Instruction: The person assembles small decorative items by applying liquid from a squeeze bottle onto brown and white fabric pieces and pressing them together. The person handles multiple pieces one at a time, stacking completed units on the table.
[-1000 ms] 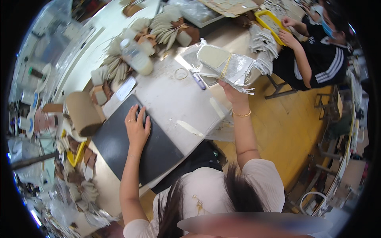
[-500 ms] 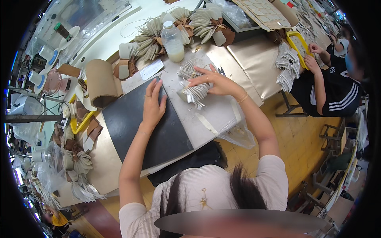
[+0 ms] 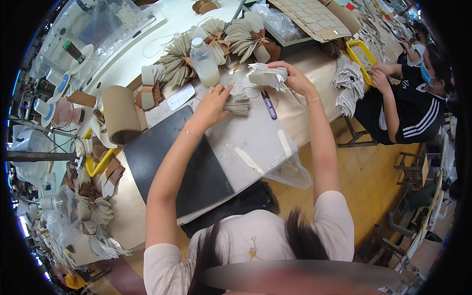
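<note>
My right hand (image 3: 298,81) grips one end of a stack of pale, thin cut pieces (image 3: 267,77) at the far side of the table. Closed around the left end of a small bundle of grey-beige strips (image 3: 239,104) is my left hand (image 3: 215,104); its fingertips are partly hidden by the bundle. Purple-handled thread snips (image 3: 270,106) lie between the two arms, just right of that bundle. A dark flat board (image 3: 179,162) rests under my left forearm. Beyond my left hand stands a clear bottle (image 3: 205,64) with whitish liquid in it.
Fanned bundles of beige and brown pieces (image 3: 177,61) line the back. A cardboard tube (image 3: 119,115) stands at the left, near a yellow tray (image 3: 96,166). A plastic bag (image 3: 290,172) hangs over the front edge. On the right, a masked co-worker (image 3: 418,98) handles a yellow basket (image 3: 350,48).
My right hand has moved away and to the right, carrying the pale stack. My left hand has left the dark board and reached the grey-beige bundle. The snips are now uncovered.
</note>
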A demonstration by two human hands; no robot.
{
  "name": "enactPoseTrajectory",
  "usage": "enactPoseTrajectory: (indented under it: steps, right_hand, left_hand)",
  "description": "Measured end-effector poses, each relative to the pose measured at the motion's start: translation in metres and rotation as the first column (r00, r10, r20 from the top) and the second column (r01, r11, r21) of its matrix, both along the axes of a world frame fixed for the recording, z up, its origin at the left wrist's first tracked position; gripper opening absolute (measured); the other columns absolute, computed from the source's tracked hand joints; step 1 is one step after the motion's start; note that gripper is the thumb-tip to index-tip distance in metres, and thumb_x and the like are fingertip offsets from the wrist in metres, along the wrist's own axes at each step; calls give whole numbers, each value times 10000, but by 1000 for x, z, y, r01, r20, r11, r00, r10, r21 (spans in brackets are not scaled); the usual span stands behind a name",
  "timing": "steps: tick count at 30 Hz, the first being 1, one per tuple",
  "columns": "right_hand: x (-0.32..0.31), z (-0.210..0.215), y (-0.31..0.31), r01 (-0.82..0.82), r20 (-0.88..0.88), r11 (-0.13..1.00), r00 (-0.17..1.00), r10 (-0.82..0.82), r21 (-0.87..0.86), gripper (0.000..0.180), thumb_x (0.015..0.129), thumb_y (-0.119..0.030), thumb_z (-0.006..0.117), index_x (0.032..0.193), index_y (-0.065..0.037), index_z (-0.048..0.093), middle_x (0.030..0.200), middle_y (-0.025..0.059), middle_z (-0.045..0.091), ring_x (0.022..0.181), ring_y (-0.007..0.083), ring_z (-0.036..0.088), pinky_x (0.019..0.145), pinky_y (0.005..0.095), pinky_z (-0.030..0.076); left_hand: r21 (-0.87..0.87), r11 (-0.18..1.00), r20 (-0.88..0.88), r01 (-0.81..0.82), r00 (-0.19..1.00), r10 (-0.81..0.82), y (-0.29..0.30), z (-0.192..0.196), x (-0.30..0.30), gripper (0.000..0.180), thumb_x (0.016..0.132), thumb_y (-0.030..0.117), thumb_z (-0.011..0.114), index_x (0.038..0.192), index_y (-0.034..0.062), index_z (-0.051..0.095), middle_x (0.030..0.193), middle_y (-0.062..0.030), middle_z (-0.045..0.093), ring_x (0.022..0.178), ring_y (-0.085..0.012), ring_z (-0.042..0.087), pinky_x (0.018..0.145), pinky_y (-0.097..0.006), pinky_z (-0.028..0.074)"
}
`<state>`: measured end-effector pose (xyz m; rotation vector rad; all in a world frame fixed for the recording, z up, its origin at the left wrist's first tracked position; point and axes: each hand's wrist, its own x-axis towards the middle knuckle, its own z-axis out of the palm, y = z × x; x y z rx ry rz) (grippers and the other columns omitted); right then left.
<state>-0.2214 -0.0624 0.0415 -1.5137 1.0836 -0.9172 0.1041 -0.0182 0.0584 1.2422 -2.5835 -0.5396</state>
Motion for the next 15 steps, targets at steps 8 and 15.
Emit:
enactPoseTrajectory:
  steps: [8, 15]
  right_hand:
    - [-11, -17, -44, 162, -58, 987, 985, -162, -6, 546, 798, 186, 497, 1262, -77, 616, 1178, 95, 644, 1021, 154, 612, 902, 270, 490]
    - [-45, -29, 6, 592, -51, 756, 777, -627, -278, 398, 866, 44, 530, 1222, -99, 633, 1117, 109, 647, 942, 182, 656, 843, 304, 525]
  left_hand:
    - [-97, 994, -159, -45, 987, 29, 23, 4, -25, 603, 670, 252, 825, 1189, 53, 593, 1206, -162, 551, 1131, -359, 520, 961, -429, 437]
    - [33, 991, -309, 130, 944, -113, -4, 3, -99, 587, 748, 230, 790, 1278, 81, 587, 1244, -164, 576, 1124, -352, 548, 971, -411, 447]
